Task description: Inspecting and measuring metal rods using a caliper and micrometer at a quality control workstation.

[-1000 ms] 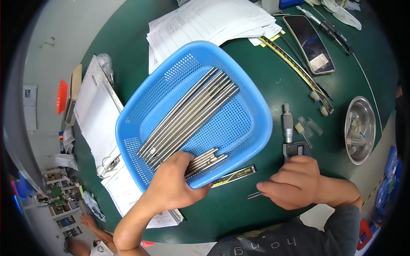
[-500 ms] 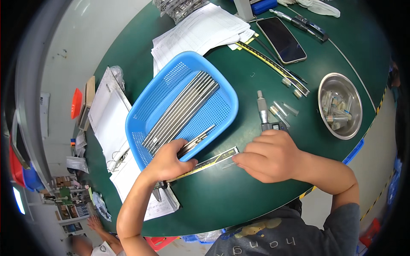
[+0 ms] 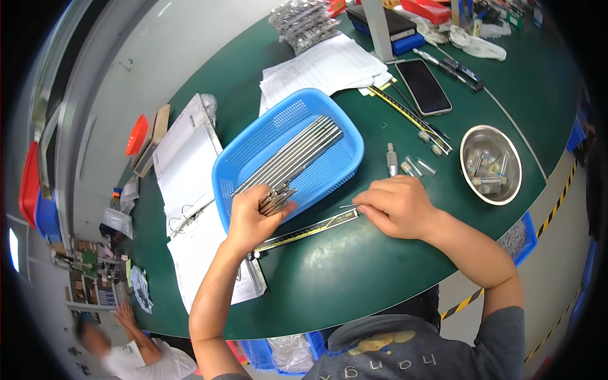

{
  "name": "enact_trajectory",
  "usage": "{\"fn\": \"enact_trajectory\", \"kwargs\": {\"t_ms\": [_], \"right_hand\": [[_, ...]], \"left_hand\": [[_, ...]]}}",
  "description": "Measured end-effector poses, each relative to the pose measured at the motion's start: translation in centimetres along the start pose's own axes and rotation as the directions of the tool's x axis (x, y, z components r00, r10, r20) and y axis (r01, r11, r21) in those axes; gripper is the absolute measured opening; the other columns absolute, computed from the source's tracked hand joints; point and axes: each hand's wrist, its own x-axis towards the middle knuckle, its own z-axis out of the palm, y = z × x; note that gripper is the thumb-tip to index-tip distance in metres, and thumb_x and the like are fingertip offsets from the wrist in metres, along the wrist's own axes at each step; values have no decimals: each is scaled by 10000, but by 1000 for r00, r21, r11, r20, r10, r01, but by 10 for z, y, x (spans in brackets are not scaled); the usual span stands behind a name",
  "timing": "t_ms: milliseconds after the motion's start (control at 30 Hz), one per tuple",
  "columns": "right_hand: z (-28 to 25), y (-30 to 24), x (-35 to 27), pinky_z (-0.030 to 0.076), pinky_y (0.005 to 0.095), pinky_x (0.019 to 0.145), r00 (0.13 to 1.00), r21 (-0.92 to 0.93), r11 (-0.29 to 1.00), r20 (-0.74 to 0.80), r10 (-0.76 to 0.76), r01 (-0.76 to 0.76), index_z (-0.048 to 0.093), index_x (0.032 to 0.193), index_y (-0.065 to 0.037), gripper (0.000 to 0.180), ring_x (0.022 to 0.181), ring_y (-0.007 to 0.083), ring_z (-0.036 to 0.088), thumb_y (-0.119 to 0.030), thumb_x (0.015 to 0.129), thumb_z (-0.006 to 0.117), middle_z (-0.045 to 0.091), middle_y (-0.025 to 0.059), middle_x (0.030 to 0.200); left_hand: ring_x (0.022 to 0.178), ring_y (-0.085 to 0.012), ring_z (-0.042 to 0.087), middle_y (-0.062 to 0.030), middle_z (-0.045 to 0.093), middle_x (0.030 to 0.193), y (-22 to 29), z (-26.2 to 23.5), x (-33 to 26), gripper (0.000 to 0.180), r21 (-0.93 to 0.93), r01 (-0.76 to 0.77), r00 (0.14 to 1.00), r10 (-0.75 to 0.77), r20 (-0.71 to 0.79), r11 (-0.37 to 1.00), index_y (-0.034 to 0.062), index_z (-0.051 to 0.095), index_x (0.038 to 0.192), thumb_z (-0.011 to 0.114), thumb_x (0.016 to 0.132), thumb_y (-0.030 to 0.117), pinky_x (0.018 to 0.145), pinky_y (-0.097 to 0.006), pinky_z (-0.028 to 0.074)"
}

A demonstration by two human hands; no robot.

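My left hand (image 3: 248, 221) is closed around a bundle of short metal rods (image 3: 277, 199), held over the near edge of a blue perforated basket (image 3: 225, 183). Longer steel rods (image 3: 291, 155) lie slantwise inside that basket. My right hand (image 3: 400, 208) pinches a thin pin (image 3: 348, 206), which points left from the fingertips. Just below the pin, a caliper (image 3: 310, 230) with a black and yellow scale rests on the green table. Behind my right hand stands the grey thimble of a micrometer (image 3: 392, 159); the hand hides its remainder.
Small clear vials (image 3: 418, 167) lie by the micrometer, and a steel bowl (image 3: 468, 145) at the right holds several more. Farther back are a phone (image 3: 424, 87), a second caliper (image 3: 411, 113) and papers (image 3: 323, 63). An open binder (image 3: 190, 152) lies left of the basket.
The view has shifted, so the table sits differently in it. My left hand has raised the rod bundle, its ends now turned up. My right hand has moved away from the table, showing the pin.
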Motion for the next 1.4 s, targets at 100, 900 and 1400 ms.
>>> {"fn": "enact_trajectory", "kwargs": {"t_ms": [100,900,1400], "right_hand": [[-5,-10,3,425,300,483,995,14,998,-84,60,-59,601,757,-64,61,536,215,545,-43,700,593,571,46,648],[1,-102,68,419,257,520,967,248,969,248,-59,-4,630,824,10,144,609,175,563,16,684,595,615,100,723],[-16,-104,69,312,289,463,883,-129,935,392,-258,330,594,769,-77,145,517,177,462,-61,632,638,435,23,618]], "left_hand": [[449,-196,401,-72,398,519,20,2,-17,283,-45,-125,953,107,-285,991,38,445,607,720,643,91,430,-303,325],[535,-228,501,-82,508,636,47,72,-82,197,-568,-233,902,-43,-430,789,37,537,783,698,698,112,480,-306,386],[524,-133,441,-46,481,596,37,83,-87,223,-852,-19,978,-168,-125,523,24,518,683,717,699,124,474,-270,357]]}}
